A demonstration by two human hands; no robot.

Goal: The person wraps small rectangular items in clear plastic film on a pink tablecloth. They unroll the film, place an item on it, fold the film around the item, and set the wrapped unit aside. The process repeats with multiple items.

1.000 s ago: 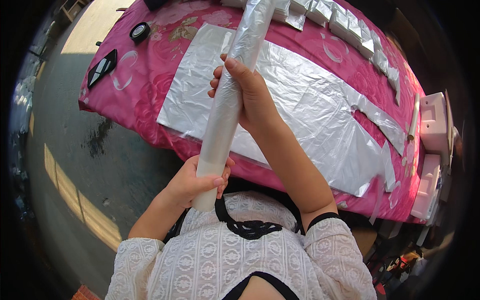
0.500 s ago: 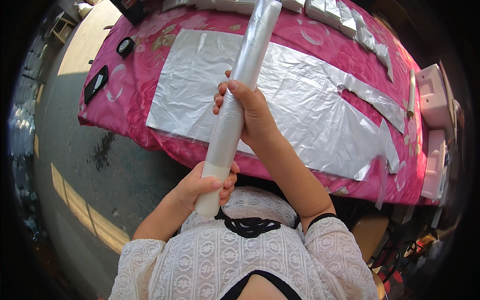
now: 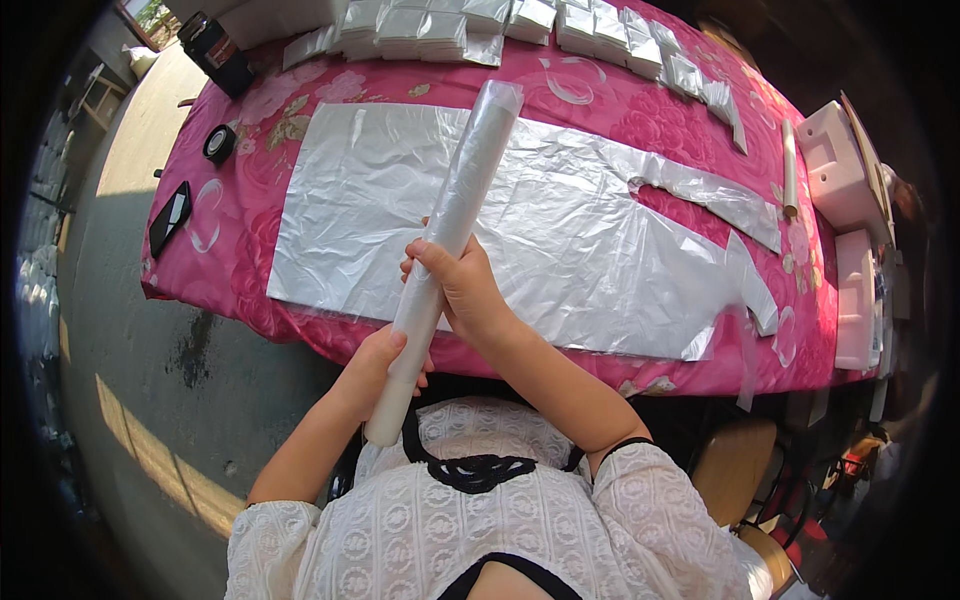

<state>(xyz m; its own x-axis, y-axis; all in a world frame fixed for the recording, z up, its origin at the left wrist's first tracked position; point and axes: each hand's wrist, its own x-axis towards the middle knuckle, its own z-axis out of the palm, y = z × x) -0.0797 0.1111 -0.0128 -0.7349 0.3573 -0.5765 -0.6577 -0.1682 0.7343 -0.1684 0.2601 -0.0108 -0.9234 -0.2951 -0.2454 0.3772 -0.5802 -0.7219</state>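
A long roll of clear plastic film (image 3: 462,190) slants up and away from my body, held in both hands. Low on the roll, close to its near end, my left hand (image 3: 376,366) is closed round it. Higher up, my right hand (image 3: 468,287) grips its middle, thumb across the top. Beneath and beyond the roll, white plastic vest-handle bags (image 3: 570,235) lie flat and wrinkled, handles toward the right. The roll covers part of them. Under the bags is a pink flowered tablecloth (image 3: 255,225).
Stacks of folded white packets (image 3: 425,35) line the table's far side. On the left are a dark jar (image 3: 215,55), a black tape roll (image 3: 219,144) and a phone (image 3: 170,220). A thin tube (image 3: 790,170) and white foam boxes (image 3: 835,155) stand right.
The roll's far end has come lower in the picture and to the left. Both hands keep their hold on it. More of the table's far side shows now.
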